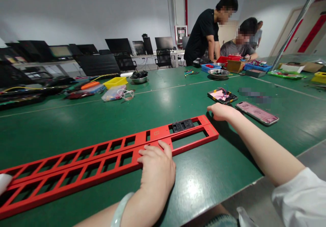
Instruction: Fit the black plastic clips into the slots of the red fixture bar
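The step looks like steadying and reaching: the left hand (pixel 158 169) rests, fingers spread, on the red slotted frame (pixel 140 138) on the worktop (pixel 163 99); the right (pixel 221 112) curls near its end, contents unclear. Next calls for firm left support

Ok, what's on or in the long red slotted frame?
A black rectangular plastic-looking part sits at the far row's right-end opening of the frame. The left hand rests on the near row, covering the surface beneath. A blurred white shape hides part of the left end.
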The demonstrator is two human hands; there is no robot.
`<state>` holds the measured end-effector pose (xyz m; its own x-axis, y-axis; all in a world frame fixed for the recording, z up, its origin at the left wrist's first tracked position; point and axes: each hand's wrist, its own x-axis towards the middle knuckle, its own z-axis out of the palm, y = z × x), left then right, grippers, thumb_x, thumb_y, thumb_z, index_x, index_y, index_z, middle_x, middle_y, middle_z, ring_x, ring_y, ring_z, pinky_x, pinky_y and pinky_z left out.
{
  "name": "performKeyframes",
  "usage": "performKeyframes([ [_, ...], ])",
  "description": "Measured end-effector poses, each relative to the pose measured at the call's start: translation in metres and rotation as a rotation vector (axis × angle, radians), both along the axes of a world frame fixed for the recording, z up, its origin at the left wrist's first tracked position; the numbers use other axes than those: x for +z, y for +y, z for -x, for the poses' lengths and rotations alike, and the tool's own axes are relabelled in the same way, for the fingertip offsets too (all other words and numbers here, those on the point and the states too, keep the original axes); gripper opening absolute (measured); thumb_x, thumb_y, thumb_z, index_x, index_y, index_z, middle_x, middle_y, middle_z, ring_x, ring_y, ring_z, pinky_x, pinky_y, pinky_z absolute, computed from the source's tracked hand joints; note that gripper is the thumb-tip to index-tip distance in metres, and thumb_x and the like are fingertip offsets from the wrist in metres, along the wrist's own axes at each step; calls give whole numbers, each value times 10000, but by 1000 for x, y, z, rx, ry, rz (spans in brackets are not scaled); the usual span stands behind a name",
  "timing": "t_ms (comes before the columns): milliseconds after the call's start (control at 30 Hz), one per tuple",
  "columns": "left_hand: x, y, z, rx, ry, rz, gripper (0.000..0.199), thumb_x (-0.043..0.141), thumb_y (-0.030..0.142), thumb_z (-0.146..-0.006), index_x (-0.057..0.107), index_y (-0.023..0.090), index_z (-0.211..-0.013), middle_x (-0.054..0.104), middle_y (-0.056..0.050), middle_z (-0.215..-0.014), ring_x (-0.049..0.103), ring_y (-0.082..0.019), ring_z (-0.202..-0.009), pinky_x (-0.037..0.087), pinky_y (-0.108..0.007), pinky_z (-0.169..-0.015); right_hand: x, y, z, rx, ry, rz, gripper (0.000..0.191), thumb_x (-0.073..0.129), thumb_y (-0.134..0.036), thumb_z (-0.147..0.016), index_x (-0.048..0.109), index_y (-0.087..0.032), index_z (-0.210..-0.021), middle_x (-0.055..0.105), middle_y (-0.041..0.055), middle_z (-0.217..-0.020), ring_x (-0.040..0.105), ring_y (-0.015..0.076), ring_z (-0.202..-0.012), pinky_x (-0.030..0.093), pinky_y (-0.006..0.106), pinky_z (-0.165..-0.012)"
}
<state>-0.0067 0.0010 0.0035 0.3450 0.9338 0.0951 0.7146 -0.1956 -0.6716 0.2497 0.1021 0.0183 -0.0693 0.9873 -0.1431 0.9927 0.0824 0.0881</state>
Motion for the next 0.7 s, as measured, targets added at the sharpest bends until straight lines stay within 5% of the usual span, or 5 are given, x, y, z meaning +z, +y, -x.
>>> performKeyframes([
  [433, 0, -2, 1, -10, 28, -19, 469, 318, 249, -801, 430, -6, -1178, 553, -347, -991, 578, -421, -843, 442, -454, -594, 5, 10, -34, -28, 61, -153, 264, 498, -122, -673, 637, -148, -895, 646, 105, -889, 585, 200, -860, 412, 248, -718],
  [700, 1, 0, -2, 15, 28, -1, 481, 328, 259, -792, 428, -13, -1176, 546, -358, -997, 575, -434, -848, 444, -458, -584, 1, 12, -68, -232, 39, -202, 238, 534, -167, -662, 647, -142, -870, 639, 122, -867, 588, 227, -823, 430, 285, -687],
])
